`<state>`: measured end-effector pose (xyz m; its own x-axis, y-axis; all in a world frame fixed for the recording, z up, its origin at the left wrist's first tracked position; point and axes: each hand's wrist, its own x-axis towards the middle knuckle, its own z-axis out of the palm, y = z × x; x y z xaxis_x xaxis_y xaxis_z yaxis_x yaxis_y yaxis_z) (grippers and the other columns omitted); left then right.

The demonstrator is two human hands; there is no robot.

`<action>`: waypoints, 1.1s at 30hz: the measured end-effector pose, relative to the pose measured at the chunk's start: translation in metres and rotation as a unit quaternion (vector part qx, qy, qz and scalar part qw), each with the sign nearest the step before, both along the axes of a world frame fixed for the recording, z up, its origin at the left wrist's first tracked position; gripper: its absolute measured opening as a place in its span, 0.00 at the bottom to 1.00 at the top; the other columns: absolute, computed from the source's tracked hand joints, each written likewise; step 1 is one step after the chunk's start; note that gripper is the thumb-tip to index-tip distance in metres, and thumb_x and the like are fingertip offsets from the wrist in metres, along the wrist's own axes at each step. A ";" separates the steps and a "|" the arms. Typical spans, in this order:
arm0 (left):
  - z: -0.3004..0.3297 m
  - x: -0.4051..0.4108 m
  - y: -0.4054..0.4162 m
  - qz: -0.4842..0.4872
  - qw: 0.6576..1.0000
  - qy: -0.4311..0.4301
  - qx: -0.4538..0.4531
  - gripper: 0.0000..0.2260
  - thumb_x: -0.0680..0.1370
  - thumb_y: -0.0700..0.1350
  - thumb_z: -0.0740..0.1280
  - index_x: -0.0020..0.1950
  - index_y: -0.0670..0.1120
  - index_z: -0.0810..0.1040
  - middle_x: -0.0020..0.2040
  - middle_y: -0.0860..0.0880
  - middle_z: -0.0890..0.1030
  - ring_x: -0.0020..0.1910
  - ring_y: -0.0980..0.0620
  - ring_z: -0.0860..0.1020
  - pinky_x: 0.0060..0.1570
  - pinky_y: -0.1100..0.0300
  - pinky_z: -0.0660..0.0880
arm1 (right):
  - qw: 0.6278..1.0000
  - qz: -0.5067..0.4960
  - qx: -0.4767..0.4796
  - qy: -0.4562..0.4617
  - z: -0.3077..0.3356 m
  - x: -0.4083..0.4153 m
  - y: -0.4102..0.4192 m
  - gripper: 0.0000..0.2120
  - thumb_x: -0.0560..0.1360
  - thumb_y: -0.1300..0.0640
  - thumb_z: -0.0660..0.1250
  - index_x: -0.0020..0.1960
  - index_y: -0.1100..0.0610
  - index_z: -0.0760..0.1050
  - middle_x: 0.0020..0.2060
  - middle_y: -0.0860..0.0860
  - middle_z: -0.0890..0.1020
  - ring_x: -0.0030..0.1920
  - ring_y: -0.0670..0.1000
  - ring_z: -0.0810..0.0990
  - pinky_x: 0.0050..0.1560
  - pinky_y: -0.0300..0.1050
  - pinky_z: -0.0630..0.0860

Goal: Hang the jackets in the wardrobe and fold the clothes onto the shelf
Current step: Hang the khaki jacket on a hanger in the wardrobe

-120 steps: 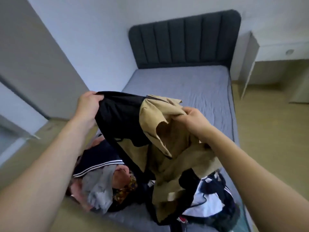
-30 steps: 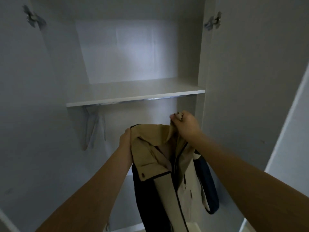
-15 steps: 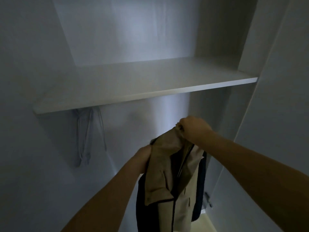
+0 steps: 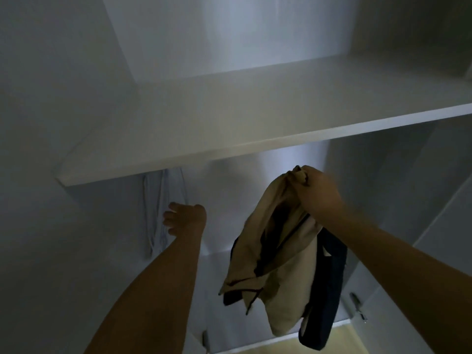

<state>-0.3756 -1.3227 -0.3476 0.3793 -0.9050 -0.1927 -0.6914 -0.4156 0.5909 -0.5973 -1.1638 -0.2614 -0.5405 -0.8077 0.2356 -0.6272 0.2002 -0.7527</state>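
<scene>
The right hand (image 4: 318,194) was closed in a fist around a bunched fold at the top of the tan and navy jacket (image 4: 278,254), fingers curled tight with a knot of cloth poking out above the knuckles. It held the garment up just below the front edge of the wardrobe shelf (image 4: 255,118), toward the right half of the opening. The jacket hung free from that single grip, its tan panels sagging open to show a dark lining, and a navy part trailed down lower right, close to the wardrobe's right wall.

The left hand (image 4: 185,218) held nothing. Its fingers were loosely spread and slightly bent, reaching forward and up beneath the shelf, at or just short of the pale garment (image 4: 163,210) that hung under the shelf's left end. Whether the fingertips actually touched that cloth could not be told in the dim light. The left hand was well apart from the jacket.

The wardrobe (image 4: 76,72) interior was white and shadowed. No hanging rail could be made out under the shelf, whose front edge blocked the view above the pale garment. A metal hinge (image 4: 357,306) sat low on the right side panel, and a strip of yellowish floor (image 4: 339,338) showed below the jacket's hem.
</scene>
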 end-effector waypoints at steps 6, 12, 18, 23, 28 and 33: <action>-0.005 0.002 -0.029 -0.041 0.990 0.109 -0.083 0.12 0.80 0.38 0.57 0.61 0.40 0.74 0.59 0.37 0.78 0.58 0.38 0.76 0.61 0.47 0.72 | 0.983 0.097 0.133 0.084 -0.006 0.007 -0.018 0.10 0.76 0.53 0.65 0.44 0.54 0.64 0.36 0.48 0.73 0.35 0.47 0.73 0.29 0.38 0.62; 0.002 0.003 0.011 -0.040 0.955 0.259 -0.138 0.10 0.79 0.35 0.55 0.45 0.45 0.72 0.56 0.37 0.78 0.56 0.37 0.77 0.59 0.41 0.75 | 0.951 0.123 0.191 0.209 -0.006 -0.011 0.002 0.12 0.73 0.64 0.62 0.38 0.53 0.60 0.36 0.49 0.67 0.33 0.46 0.66 0.30 0.39 0.59; 0.018 0.015 0.140 -0.192 0.956 0.183 -0.121 0.09 0.80 0.36 0.58 0.42 0.38 0.74 0.36 0.45 0.74 0.36 0.46 0.75 0.37 0.51 0.75 | 0.918 0.109 0.168 0.341 -0.002 -0.036 0.051 0.06 0.75 0.65 0.60 0.52 0.59 0.71 0.43 0.51 0.69 0.38 0.51 0.70 0.40 0.45 0.73; 0.071 0.020 0.240 -0.263 0.954 0.134 -0.048 0.08 0.81 0.37 0.59 0.43 0.38 0.74 0.37 0.44 0.73 0.35 0.48 0.75 0.43 0.45 0.82 | 0.841 0.116 0.212 0.485 0.008 -0.064 0.090 0.08 0.80 0.59 0.59 0.58 0.56 0.72 0.51 0.54 0.75 0.47 0.54 0.76 0.40 0.43 0.71; 0.128 0.009 0.332 -0.322 0.938 0.125 0.030 0.09 0.80 0.37 0.60 0.42 0.41 0.75 0.44 0.39 0.78 0.37 0.46 0.79 0.38 0.54 0.82 | 0.838 0.082 0.263 0.471 0.019 -0.090 0.120 0.09 0.78 0.62 0.60 0.57 0.59 0.74 0.54 0.56 0.78 0.53 0.55 0.79 0.45 0.45 0.73; 0.174 -0.009 0.401 -0.372 0.914 0.149 0.066 0.08 0.79 0.36 0.59 0.44 0.40 0.76 0.48 0.39 0.82 0.36 0.44 0.84 0.34 0.56 0.81 | 0.972 -0.025 0.184 0.146 0.017 -0.119 0.145 0.07 0.79 0.61 0.58 0.44 0.63 0.72 0.49 0.61 0.79 0.50 0.61 0.79 0.42 0.47 0.72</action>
<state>-0.3846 -0.9217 -0.1740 -0.4179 -0.8525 -0.3140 -0.6289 0.0221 0.7772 -0.7165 -1.0189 -0.2441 -0.5350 -0.8406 0.0846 -0.7854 0.4580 -0.4163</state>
